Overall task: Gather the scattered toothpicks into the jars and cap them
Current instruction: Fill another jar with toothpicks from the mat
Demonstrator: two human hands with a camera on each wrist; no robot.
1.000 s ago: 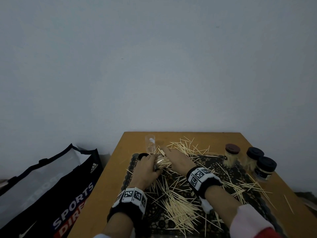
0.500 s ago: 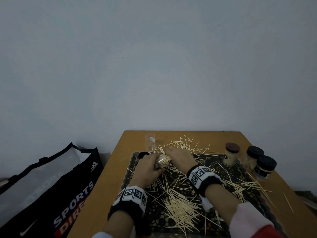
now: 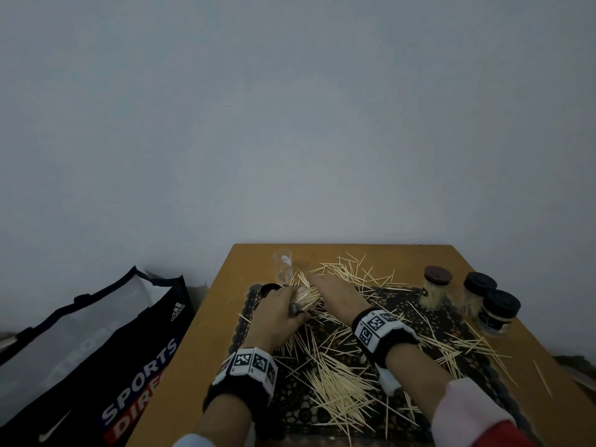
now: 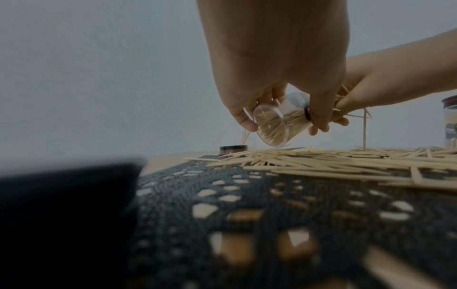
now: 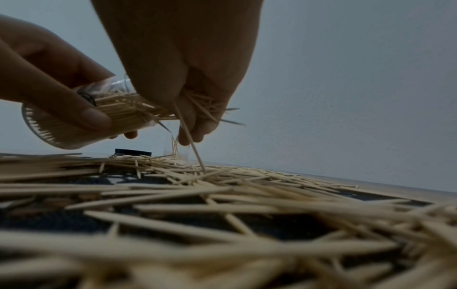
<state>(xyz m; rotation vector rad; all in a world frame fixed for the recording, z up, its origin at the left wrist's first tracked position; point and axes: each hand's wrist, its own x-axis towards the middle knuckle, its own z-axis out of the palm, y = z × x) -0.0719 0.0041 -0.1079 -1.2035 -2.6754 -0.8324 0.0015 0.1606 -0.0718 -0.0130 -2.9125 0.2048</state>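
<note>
Toothpicks point(image 3: 335, 382) still lie strewn over the black lace mat point(image 3: 451, 317) and tabletop point(image 3: 206, 350), but little has shifted over the last second: the left hand point(image 3: 277, 314) keeps its grip curled round the tilted clear jar point(image 4: 274, 125), already well packed, and the right hand point(image 3: 338, 291) stays at its mouth, pinching a small bunch and feeding it in. One pick dangles loose from that bunch toward the pile. I judge this jar nearly full; its dark cap point(image 4: 233, 153) waits just beyond, three capped jars point(image 3: 474, 298) stand right, an empty jar point(image 3: 283, 266) behind.
</note>
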